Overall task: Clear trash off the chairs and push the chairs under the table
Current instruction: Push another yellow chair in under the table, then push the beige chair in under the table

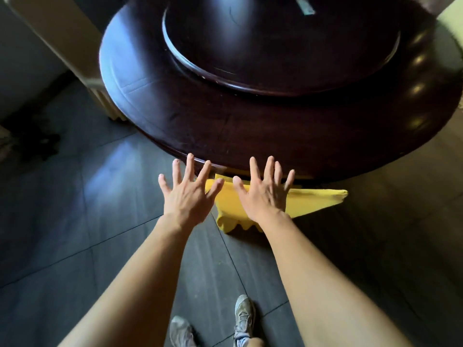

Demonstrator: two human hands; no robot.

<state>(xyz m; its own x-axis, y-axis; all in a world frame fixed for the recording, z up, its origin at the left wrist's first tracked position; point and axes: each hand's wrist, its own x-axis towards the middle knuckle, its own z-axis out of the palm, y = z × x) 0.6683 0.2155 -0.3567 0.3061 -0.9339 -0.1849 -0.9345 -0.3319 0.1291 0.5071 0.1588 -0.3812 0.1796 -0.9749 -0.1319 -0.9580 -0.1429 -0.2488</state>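
A chair under a yellow cover (310,200) stands tucked beneath the near edge of the round dark wooden table (213,121); only its back shows. My left hand (188,194) hovers with fingers spread just left of the chair back, holding nothing. My right hand (263,194) is spread above the yellow chair back; whether it touches it I cannot tell. No trash is visible on the chair.
A dark turntable (275,58) sits on the table with a small pale card (305,6) on it. A cream covered chair (72,46) stands at the table's left. Dark clutter (32,139) lies on the grey tile floor at left. My shoes (243,319) are below.
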